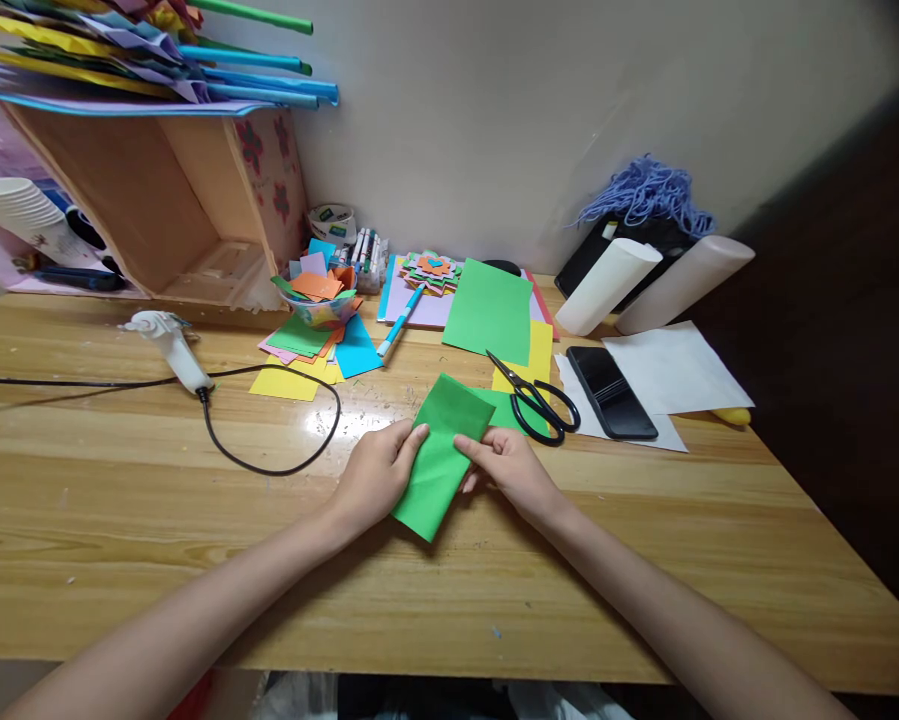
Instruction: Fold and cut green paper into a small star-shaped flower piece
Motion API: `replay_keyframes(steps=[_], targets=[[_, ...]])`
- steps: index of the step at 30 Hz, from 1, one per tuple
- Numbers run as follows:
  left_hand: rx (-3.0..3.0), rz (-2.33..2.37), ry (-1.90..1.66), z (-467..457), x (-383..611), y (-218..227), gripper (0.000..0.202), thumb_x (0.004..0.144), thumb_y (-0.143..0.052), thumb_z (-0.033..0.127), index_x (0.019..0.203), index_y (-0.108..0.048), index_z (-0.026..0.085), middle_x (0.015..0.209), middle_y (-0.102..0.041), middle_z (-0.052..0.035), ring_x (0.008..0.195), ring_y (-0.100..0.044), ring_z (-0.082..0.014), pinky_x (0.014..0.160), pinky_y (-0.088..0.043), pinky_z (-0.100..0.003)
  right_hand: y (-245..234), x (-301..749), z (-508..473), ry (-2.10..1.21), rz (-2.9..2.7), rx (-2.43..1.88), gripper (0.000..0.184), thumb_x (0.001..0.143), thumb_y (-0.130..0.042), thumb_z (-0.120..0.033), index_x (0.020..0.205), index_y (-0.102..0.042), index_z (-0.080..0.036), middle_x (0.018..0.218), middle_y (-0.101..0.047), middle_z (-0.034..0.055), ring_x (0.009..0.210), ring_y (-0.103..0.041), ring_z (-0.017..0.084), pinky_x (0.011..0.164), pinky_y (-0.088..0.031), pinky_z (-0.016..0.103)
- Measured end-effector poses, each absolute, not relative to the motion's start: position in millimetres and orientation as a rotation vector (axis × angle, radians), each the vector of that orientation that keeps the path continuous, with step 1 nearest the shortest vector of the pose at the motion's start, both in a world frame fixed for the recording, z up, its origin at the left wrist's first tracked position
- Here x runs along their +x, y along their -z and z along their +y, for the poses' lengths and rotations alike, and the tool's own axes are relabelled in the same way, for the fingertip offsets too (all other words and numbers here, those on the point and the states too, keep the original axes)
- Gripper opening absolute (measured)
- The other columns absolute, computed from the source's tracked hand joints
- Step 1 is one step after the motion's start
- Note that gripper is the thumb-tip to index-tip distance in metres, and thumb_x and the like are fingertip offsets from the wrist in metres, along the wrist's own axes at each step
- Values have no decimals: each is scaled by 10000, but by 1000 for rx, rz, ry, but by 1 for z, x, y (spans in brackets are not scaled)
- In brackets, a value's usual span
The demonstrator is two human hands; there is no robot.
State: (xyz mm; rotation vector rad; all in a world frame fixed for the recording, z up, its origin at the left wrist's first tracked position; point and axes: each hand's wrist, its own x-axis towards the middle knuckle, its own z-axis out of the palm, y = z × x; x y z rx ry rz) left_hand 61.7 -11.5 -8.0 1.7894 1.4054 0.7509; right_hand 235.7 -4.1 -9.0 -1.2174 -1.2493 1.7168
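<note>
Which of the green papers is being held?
The creased sheet, gripped between left hand and right hand; the other green papers lie unheld.

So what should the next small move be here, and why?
Probably for the right hand to smooth the green paper with its thumb: the upper face looks slightly wrinkled, that thumb lies on it, and the left hand holds the opposite long edge.

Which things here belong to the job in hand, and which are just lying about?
Likely part of the job:
green paper, held in left hand and right hand
scissors, close by

Likely just lying about:
phone
blue yarn
stacked paper cups
</note>
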Motion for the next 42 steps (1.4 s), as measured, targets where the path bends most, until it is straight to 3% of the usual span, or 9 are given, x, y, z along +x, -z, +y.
replay_keyframes(steps=[3,8,13,21,26,29,33,38,42], targets=[[1792,1399,-746,-10,61,8,346,900,-320,405,700,-490,179,645,-543,2,606,-469,-133,565,-304,-241,9,238,1,-1694,-1276,-1224,428,697,-611,-517,553,-602,-115,479,-614,41,416,-584,130,431,-484,234],[1827,1413,-748,-7,60,8,338,899,-324,391,687,-477,177,636,-524,4,597,-460,-130,563,-300,-236,10,241,10,-1541,-1232,-1234,335,587,-738,-424,659,-585,-134,529,-640,12,435,-590,124,440,-495,231],[1870,1444,-752,-4,60,12,335,896,-329,388,663,-453,181,608,-502,10,575,-442,-127,553,-291,-232,15,245,15,-1572,-1242,-1179,414,700,-610,-517,560,-529,-137,470,-623,36,409,-603,143,386,-481,218],[1889,1439,-762,-1,60,15,325,895,-336,376,664,-460,184,614,-522,4,579,-461,-134,549,-286,-232,15,252,22,-1421,-1313,-1190,378,701,-637,-473,552,-560,-133,465,-615,26,404,-587,114,392,-476,185],[1924,1438,-765,10,66,17,337,894,-339,378,659,-478,180,610,-537,-4,582,-478,-140,545,-282,-236,16,253,29,-1469,-1164,-1161,426,739,-552,-550,624,-563,-140,514,-625,27,431,-595,121,399,-487,202],[1892,1440,-815,19,72,19,352,899,-322,386,655,-468,179,617,-536,-6,589,-485,-139,541,-284,-233,14,250,28,-1532,-1156,-1188,385,676,-638,-518,710,-573,-140,584,-646,19,498,-616,131,465,-512,224],[1833,1448,-854,23,78,22,367,899,-316,407,639,-439,179,581,-501,7,550,-458,-128,526,-277,-232,13,244,23,-1579,-1210,-1308,411,563,-721,-503,624,-554,-134,541,-629,12,462,-600,138,476,-503,248],[1783,1343,-829,22,78,22,346,902,-313,405,684,-462,181,632,-533,2,587,-477,-134,551,-305,-233,21,242,24,-1559,-1164,-1337,465,597,-652,-585,551,-486,-153,442,-572,-6,387,-565,135,404,-460,240],[1772,1316,-828,22,76,20,343,905,-309,397,697,-477,183,649,-546,2,601,-481,-136,563,-317,-233,24,246,24,-1631,-1164,-1303,472,620,-621,-605,608,-509,-147,497,-599,3,437,-591,148,463,-492,271]])
